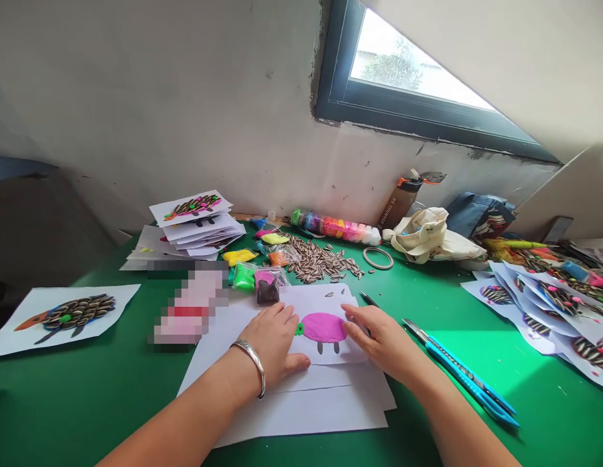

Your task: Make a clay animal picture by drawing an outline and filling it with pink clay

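A white card (311, 358) lies on larger white sheets (331, 408). It bears a flat magenta oval (323, 327) with a green head (300, 329) at its left and two dark legs below. My left hand (277, 340), with a silver bangle on the wrist, rests on the paper left of the green head, fingers spread. Against the oval's right edge sits my right hand (377, 331), thumb and fingers apart. Neither hand holds anything. Two loose seeds (329, 294) lie above the oval.
Behind are a seed pile (321, 259), clay packets (244, 277), a tape ring (378, 258), a bottle (400, 202) and a cloth bag (432, 237). Blue cutters (461, 373) lie right. Finished cards (199, 227) are stacked at the back left; others (549, 305) lie right.
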The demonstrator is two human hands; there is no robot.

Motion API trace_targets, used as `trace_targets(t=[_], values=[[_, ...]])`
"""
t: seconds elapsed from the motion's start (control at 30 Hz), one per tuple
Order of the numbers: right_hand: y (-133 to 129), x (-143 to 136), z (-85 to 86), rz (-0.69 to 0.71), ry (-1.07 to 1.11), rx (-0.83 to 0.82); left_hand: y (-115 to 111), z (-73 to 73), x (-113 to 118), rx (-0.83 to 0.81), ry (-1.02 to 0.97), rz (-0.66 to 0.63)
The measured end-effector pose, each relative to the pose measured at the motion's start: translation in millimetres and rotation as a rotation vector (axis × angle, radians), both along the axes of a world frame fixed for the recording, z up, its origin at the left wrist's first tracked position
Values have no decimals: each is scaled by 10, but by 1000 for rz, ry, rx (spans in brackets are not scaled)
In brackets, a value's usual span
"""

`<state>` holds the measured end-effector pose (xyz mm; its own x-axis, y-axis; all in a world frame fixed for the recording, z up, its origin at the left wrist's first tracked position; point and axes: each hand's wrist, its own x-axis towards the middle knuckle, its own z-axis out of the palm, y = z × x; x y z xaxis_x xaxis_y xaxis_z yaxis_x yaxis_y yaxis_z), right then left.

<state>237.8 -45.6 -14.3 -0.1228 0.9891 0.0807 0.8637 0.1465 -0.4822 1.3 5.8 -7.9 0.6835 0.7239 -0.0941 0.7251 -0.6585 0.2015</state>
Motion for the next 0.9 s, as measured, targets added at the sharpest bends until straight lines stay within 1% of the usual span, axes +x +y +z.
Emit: trace_targets(t=[0.13, 0.27, 0.37, 0.5, 0.73, 0.9], values=[[26, -93, -24, 50, 59, 21, -31, 46, 8, -12, 24, 27], [59, -105, -84, 28, 63, 74, -47, 43, 15, 24, -25, 6], [79, -144, -98, 68, -42, 132, -58, 21, 29, 27, -59, -27], [94, -237, -69, 106, -210, 123, -71, 12, 51, 2, -39, -41], [98, -280, -21, 94, -270, 91, -73, 34, 59, -33, -24, -32], [102, -274, -34, 89, -244, 90, -68, 32, 60, -49, -26, -22]])
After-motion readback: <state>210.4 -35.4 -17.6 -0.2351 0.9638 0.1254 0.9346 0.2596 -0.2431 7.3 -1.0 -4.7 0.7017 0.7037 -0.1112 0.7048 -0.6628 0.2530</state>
